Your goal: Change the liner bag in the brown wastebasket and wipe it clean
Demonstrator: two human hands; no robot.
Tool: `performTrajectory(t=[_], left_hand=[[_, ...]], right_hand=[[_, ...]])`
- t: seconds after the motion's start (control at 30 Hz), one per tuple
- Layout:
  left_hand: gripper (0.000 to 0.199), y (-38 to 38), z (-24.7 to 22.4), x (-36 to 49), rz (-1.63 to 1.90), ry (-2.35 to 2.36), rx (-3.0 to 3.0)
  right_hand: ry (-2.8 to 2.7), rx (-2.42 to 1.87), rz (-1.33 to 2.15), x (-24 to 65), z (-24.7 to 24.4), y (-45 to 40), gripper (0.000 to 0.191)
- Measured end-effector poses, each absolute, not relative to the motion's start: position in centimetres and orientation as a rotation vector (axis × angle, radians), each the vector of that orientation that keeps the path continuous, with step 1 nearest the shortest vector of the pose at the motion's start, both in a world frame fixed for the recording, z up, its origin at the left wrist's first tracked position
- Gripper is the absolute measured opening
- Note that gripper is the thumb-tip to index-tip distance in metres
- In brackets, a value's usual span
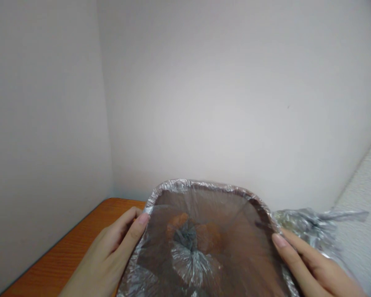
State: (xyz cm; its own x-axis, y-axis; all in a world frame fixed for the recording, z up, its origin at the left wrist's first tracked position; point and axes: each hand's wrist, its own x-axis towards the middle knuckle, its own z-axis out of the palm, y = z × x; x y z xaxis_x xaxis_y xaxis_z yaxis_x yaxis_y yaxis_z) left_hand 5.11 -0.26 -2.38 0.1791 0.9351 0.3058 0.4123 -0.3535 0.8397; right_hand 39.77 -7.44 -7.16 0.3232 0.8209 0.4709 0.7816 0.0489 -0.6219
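A brown container (244, 255) with rounded corners fills the lower middle of the head view, covered by clear plastic film that is stretched over its rim. Under the film, blurred orange items show, and the plastic is gathered into a twisted knot near the middle. My left hand (114, 247) grips the left rim, thumb on top. On the right rim my right hand (312, 255) holds on the same way, its thumb over the edge. The undersides of both hands and the container's bottom are hidden.
Behind the right hand lies a crumpled clear plastic bag (318, 231) with a twisted end and something yellowish-green inside. A brown wooden table (68, 247) shows at the left. Pale walls meet in a corner behind it, and a textured white surface (361, 194) is at the right.
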Motion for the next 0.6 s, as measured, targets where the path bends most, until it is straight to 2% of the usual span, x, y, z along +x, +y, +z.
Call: performTrajectory(t=[0.3,0.6], left_hand=[[0.055,-0.2,-2.7,3.7,1.101,1.139,1.878],[0.068,3.1,-4.4,2.8,1.386,1.287,1.756]], right_hand=[[-1.361,-1.649,0.158,37.1,-4.2,-6.2,0.060],[-1.484,-1.685,0.314,39.5,-1.3,2.4,0.050]])
